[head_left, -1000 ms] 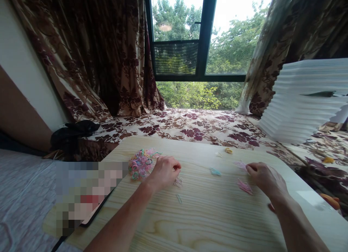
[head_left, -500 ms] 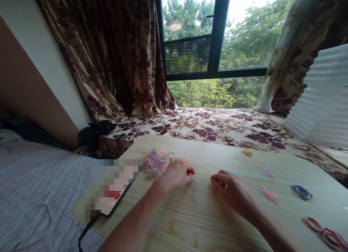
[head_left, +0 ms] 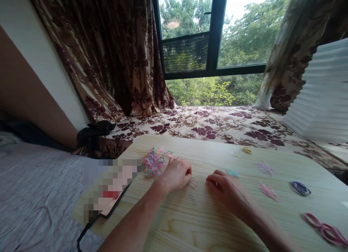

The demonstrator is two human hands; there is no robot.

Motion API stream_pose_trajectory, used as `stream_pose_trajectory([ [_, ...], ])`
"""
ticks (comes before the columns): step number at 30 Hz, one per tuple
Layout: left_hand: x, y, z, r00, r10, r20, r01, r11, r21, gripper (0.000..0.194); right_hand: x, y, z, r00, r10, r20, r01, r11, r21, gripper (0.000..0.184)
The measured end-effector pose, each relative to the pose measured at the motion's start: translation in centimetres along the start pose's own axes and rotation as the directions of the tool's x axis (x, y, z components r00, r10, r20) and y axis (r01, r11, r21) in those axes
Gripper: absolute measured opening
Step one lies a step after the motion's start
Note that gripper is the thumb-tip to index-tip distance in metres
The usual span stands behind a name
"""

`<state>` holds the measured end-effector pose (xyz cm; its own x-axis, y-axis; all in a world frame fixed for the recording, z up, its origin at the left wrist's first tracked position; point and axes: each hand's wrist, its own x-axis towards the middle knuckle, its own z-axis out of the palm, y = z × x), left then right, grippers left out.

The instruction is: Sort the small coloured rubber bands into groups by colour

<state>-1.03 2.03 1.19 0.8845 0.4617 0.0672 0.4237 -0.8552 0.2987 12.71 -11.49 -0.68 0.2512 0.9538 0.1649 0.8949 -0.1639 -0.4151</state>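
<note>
Left of centre, a mixed pile of small coloured bands (head_left: pixel 152 164) lies just beside the left hand (head_left: pixel 176 172), which hides part of its right side. A partly pixelated flat object (head_left: pixel 119 190) lies at the table's left edge. Right of centre, the right hand (head_left: pixel 227 185) partly covers a teal bunch (head_left: pixel 232 172); farther right are yellow bands (head_left: pixel 247 150), a lilac bunch (head_left: pixel 263 167), a pink bunch (head_left: pixel 268 191), dark loops (head_left: pixel 301 188) and, at the lower right, large reddish-pink loops (head_left: pixel 330 232). The pale wood-grain table (head_left: pixel 206 223) stands before a flower-patterned ledge (head_left: pixel 203 125), with a window (head_left: pixel 213 38) at top centre and a dark patterned curtain (head_left: pixel 106 56) at upper left. Pale pink bands (head_left: pixel 192 182) lie in the frame's centre, beside the left hand's curled fingers; the right fingers are drawn close together, and whether either hand grips anything cannot be told. A thin pale band (head_left: pixel 193 199) below them has its long axis nearly upright in the frame; the lilac and pink bunches slant from upper left to lower right.
</note>
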Motion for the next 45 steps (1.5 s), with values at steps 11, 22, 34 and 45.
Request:
stream_pose_trajectory([
  [11,0.1,0.6,0.5,0.983,0.099,-0.154,-0.128,0.973,-0.194,0.011,0.3,-0.1,0.6,0.985,0.001,-0.170,0.052,0.952,0.302,0.024],
  [22,0.0,1.3,0.6,0.965,0.135,-0.224,-0.194,0.944,-0.268,0.009,0.5,0.2,0.7,0.975,0.019,-0.223,0.047,0.957,0.285,0.024],
  [34,0.1,1.4,0.7,0.962,0.117,-0.248,-0.185,0.945,-0.271,0.008,0.4,0.0,0.6,0.971,-0.024,-0.239,0.099,0.948,0.304,0.021],
  [45,0.4,0.5,0.5,0.978,-0.006,-0.209,-0.033,0.982,-0.185,0.015,1.1,8.1,-5.1,0.761,0.416,-0.497,-0.461,0.887,0.037,0.029],
])
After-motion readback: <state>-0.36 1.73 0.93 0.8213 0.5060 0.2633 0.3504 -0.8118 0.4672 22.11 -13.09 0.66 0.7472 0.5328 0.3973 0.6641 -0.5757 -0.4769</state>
